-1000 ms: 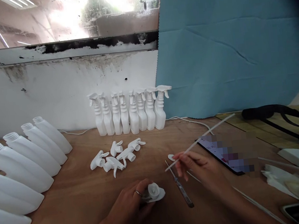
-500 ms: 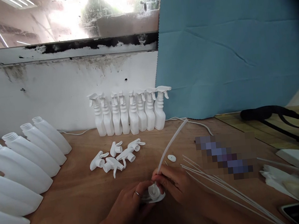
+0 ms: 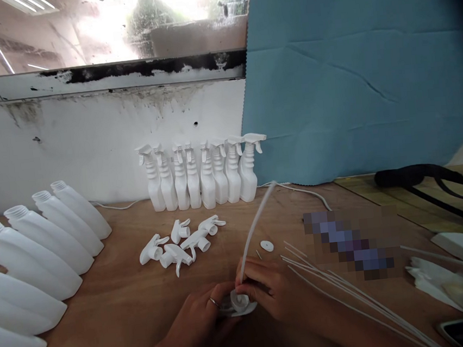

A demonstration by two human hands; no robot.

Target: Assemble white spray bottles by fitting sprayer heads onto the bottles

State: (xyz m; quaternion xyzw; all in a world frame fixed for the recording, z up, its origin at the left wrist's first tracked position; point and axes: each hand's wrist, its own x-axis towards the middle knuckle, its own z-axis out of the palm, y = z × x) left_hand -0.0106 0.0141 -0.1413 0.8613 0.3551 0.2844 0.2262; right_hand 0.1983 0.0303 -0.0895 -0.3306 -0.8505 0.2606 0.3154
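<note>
My left hand [image 3: 202, 312], with a ring on one finger, is closed around a white trigger spray head [image 3: 239, 302] whose round collar faces up. My right hand [image 3: 267, 284] pinches a translucent plastic tube [image 3: 255, 223] near its lower end, right at the collar opening. The tube rises from my fingers and bends to the right at its top. Whether its lower end sits inside the collar is hidden by my fingertips. Several loose trigger spray heads [image 3: 176, 255] lie in a cluster beyond my left hand. A small white disc [image 3: 267, 245] lies beyond my right hand.
Several white open-necked bottles [image 3: 46, 251] stand at the left. A row of bottles fitted with spray heads [image 3: 208, 184] stands by the wall. Several thin tubes [image 3: 349, 290] lie at right, near a blurred-out object [image 3: 348, 244], a black strap [image 3: 420, 177] and plastic bags [image 3: 434, 285].
My right hand has shifted slightly left and down toward the collar. The tube's upper end has swung to the left. My left hand stays nearly still.
</note>
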